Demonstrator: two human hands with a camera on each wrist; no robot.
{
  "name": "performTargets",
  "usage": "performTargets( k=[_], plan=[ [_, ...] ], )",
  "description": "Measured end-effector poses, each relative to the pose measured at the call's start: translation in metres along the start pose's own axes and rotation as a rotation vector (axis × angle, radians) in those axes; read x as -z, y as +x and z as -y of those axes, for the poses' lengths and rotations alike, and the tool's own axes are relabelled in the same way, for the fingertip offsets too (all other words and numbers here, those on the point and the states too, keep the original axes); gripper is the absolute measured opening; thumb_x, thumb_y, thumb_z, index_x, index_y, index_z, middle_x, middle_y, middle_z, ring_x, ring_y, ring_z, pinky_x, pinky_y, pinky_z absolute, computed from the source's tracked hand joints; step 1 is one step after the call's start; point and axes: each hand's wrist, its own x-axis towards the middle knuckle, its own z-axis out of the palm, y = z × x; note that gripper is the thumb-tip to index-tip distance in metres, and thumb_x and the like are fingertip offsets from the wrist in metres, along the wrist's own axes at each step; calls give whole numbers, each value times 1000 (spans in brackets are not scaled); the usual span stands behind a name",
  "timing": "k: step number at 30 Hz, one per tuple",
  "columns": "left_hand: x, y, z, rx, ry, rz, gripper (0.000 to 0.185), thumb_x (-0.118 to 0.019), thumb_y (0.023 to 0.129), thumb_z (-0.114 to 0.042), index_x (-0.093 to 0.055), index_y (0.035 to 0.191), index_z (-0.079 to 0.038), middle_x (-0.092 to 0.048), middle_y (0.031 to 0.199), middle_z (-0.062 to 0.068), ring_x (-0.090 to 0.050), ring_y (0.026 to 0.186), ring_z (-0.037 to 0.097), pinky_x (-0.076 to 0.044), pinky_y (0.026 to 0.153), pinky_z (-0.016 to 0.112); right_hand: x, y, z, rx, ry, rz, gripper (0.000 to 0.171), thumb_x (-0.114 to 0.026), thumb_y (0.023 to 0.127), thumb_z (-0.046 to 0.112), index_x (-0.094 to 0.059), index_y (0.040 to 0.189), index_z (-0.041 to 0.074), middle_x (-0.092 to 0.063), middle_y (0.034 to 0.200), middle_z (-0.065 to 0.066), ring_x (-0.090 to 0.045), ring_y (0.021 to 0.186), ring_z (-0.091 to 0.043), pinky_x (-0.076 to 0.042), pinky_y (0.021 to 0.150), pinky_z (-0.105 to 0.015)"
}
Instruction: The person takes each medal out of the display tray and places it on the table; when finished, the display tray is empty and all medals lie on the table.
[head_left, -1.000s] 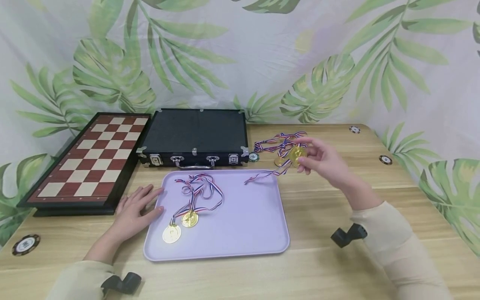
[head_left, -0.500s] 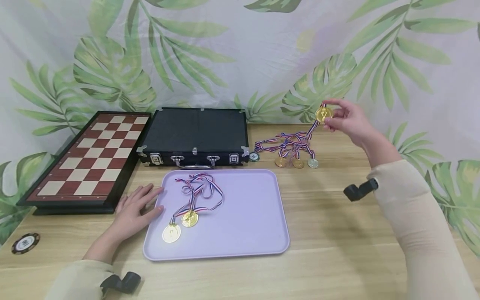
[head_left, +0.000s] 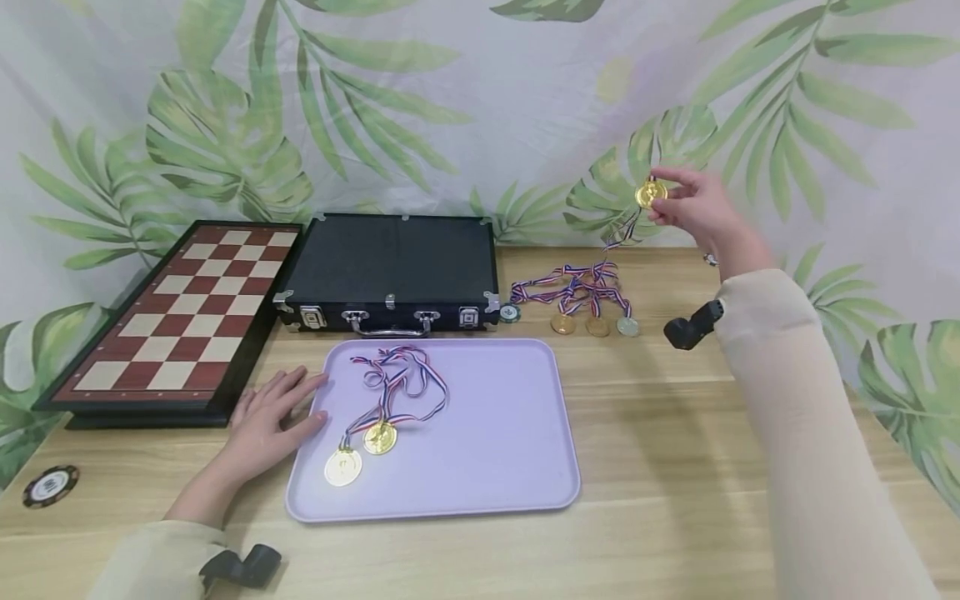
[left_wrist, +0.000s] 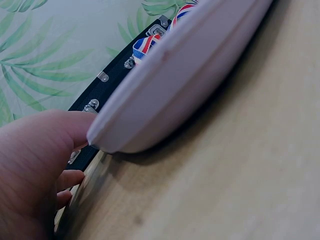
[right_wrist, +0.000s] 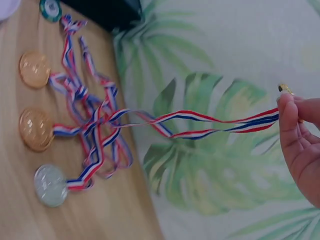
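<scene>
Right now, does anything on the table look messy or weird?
Yes, a bit: the striped ribbons right of the black case lie in a jumbled heap, crossing over each other beside their three medals. I can't tell if they're knotted. I see nothing spilled or broken.

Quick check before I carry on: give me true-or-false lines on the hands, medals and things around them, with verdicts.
1. The right hand holds a gold medal off the table. True.
2. The left hand is at the edge of the tray. True.
3. Four medals lie on the tray. False: two medals do.
4. The chessboard lies left of the black case. True.
5. The case stands open. False: it is closed.
6. No silver medal lies on the table. False: one does.
</scene>
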Motion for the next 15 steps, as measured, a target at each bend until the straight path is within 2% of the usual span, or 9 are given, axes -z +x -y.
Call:
performTargets(
  k=[3,9,15],
  plan=[
    [0,0,0,2,0,1,53,-56,81,-37,-43,128,-15,-28,133,22,-13,123,40,5,92,58,10,4,-20,-50,-33,-26,54,-47,83,-10,-30,133,4,-50,92,-12,-57,62,-12,-47,61,-18],
    [0,0,-1,-1,-1,-1,53,-56,81,-36,-43,128,-16,-29,133,22,-14,123,40,5,92,58,29,6,-61,-106,-92,-45,53,-44,85,-9,-25,134,-1,-55,78,-3,-56,60,-8,-46,57,-16],
    [0,0,0,0,-6,-3,53,-56,81,-37,-43,128,-16,-28,133,22,-13,123,40,6,93,57,35,-1,-95,-163,-111,15,53,-43,86,-8,-22,134,-2,-52,88,-6,-56,65,-7,-46,62,-17]
  ],
)
